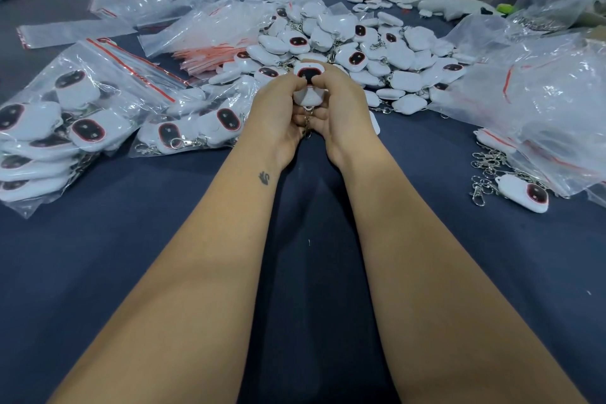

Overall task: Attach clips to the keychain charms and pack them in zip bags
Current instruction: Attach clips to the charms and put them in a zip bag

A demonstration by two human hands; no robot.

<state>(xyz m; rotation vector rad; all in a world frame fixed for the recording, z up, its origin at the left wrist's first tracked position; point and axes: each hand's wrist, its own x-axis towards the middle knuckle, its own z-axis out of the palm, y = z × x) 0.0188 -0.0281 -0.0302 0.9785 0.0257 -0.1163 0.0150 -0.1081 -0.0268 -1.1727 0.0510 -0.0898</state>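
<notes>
Stretching out over the dark bench (pixel 131 272), left hand (pixel 277 116) and right hand (pixel 337 108) both curling a tight grip around one white keychain charm (pixel 308 82), its metal clip (pixel 307 128) dangling between the palms, just before the loose charm pile (pixel 360 43).

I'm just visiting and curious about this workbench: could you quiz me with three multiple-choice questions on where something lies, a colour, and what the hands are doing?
1. Where is the lone charm with loose clips?
A. right of the arms
B. between the arms
C. on the bottle

2. What colour is the tabletop?
A. yellow
B. dark blue
C. white

3. What are the hands doing?
A. lying flat
B. sealing a bag
C. holding one charm together

Answers:
1. A, it lies by the plastic bags at the right.
2. B, the cloth is dark blue.
3. C, left hand and right hand grip the held charm.
</notes>
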